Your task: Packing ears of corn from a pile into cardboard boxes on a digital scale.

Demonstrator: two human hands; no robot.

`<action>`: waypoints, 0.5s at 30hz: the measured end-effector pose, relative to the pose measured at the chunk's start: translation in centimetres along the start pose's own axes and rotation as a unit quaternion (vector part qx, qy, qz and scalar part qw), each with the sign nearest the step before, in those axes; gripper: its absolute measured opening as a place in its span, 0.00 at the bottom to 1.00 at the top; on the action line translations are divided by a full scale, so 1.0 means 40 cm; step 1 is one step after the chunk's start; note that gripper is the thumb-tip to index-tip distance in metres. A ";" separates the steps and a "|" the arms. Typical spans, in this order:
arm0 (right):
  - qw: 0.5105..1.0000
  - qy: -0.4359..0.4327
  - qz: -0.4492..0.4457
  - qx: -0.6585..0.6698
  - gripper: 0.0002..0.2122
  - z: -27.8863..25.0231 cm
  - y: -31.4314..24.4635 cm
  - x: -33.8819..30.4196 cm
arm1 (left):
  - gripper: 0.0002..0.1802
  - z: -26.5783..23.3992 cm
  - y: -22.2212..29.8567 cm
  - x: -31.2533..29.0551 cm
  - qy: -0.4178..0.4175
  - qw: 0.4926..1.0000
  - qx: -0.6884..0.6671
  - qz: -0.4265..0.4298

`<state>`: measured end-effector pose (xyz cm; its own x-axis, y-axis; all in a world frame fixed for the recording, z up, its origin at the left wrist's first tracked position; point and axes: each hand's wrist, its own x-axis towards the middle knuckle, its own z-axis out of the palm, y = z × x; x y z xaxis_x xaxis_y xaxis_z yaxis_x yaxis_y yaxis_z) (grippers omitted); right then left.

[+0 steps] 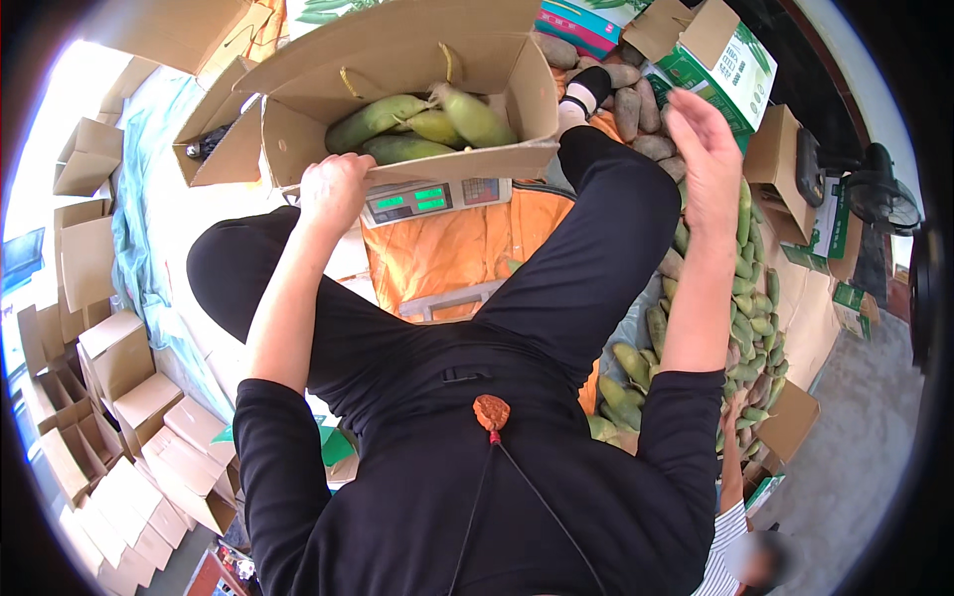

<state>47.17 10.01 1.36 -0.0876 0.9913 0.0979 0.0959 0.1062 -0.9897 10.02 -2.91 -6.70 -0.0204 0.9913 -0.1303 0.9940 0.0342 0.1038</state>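
In front of me an open cardboard box point(397, 25) holds several green radishes point(422, 124). It sits on a weighing scale point(437, 202) with lit green displays. My left hand point(336, 194) is closed over the near edge of the box, at its left part. To the right, my right hand point(708, 149) is raised with its fingers apart and nothing in it. Brownish, elongated root vegetables point(646, 109) lie beside that hand, partly hidden by it. Below it on the right, a large heap of green radishes point(750, 308) runs along my leg.
An orange sheet point(437, 263) lies between my legs. Folded-open cardboard boxes point(129, 397) crowd the left side. A green and white carton point(720, 65) stands at the upper right, near a black fan point(884, 189). Another person's striped sleeve point(725, 546) shows at the lower right.
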 end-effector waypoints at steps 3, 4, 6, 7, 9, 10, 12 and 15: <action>0.992 0.082 0.075 -0.054 0.13 -0.108 0.052 -0.039 | 0.10 -0.007 0.005 0.002 -0.006 1.000 -0.008 -0.017; 0.992 0.084 0.076 -0.054 0.13 -0.151 0.098 -0.057 | 0.11 -0.011 0.007 0.006 -0.022 0.999 -0.011 -0.029; 0.977 0.103 0.117 -0.143 0.13 -0.217 0.206 -0.104 | 0.13 -0.038 0.015 0.008 -0.031 0.999 -0.020 -0.032; 0.971 0.112 0.145 -0.153 0.13 -0.226 0.243 -0.133 | 0.15 -0.049 0.018 0.005 -0.039 0.998 -0.030 -0.037; 0.959 0.126 0.198 -0.156 0.12 -0.268 0.360 -0.197 | 0.18 -0.051 0.019 -0.005 -0.018 0.999 -0.042 -0.026; 0.954 0.132 0.225 -0.149 0.12 -0.306 0.444 -0.235 | 0.21 -0.054 0.023 -0.006 0.001 0.998 -0.054 -0.013; 0.954 0.115 0.254 -0.113 0.10 -0.338 0.566 -0.324 | 0.23 -0.062 0.027 -0.011 0.015 0.999 -0.050 -0.014; 0.932 0.119 0.309 -0.149 0.09 -0.332 0.672 -0.444 | 0.26 -0.070 0.027 -0.018 0.033 0.998 -0.050 -0.016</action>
<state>64.50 -3.73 -25.59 0.2939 0.8553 -0.4266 0.3292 -0.5096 -0.7949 10.79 -3.23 -3.74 -0.0633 0.9955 -0.0703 0.9769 0.0762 0.1995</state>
